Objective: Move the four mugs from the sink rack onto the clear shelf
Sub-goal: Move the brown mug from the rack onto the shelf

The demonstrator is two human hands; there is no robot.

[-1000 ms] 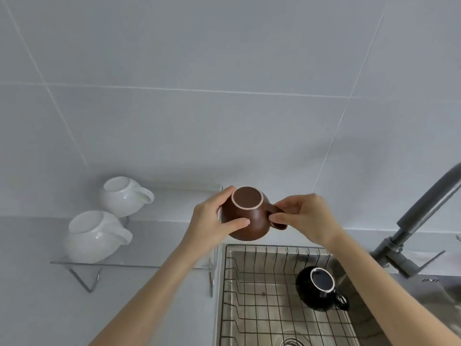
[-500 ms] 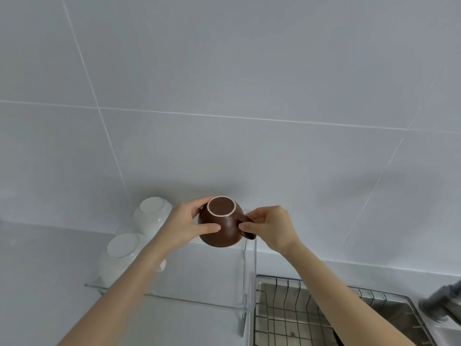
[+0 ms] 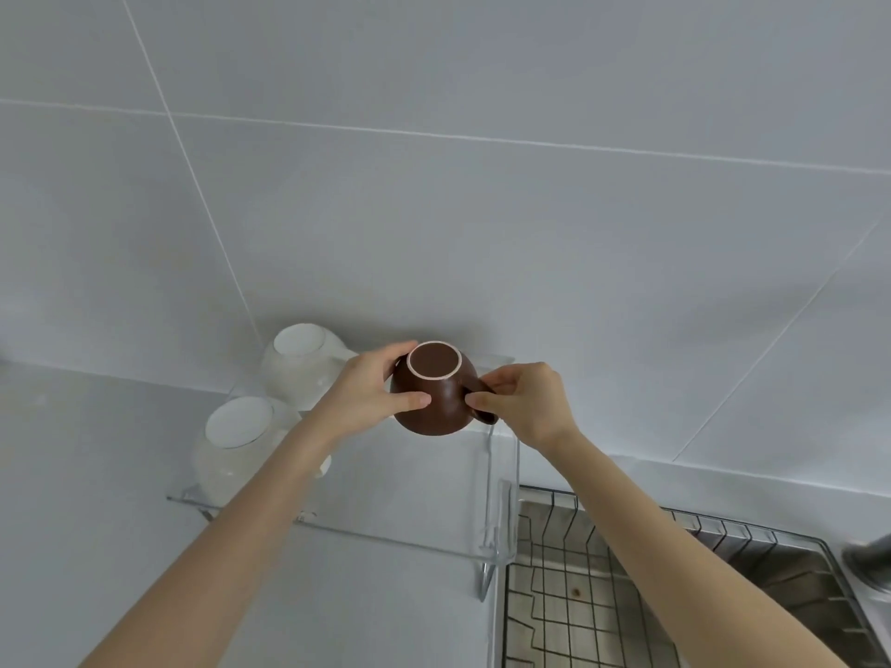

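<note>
We hold a brown mug (image 3: 434, 392) upside down with both hands, its pale-ringed base facing up toward us. Our left hand (image 3: 369, 395) wraps the mug's left side, thumb pressed on the near wall and fingers curled over the far edge. Our right hand (image 3: 523, 402) pinches the handle on the mug's right side between thumb and fingers. The mug hangs above the right end of the clear shelf (image 3: 395, 532); we cannot tell whether it touches the shelf yet. Two white mugs stand inverted on the left part of that shelf, the rear white mug (image 3: 299, 366) by the tiled wall (image 3: 482, 209) and the front white mug (image 3: 236, 441) nearer us. The sink rack (image 3: 578, 595) lies at the lower right, beside the shelf's end.
</note>
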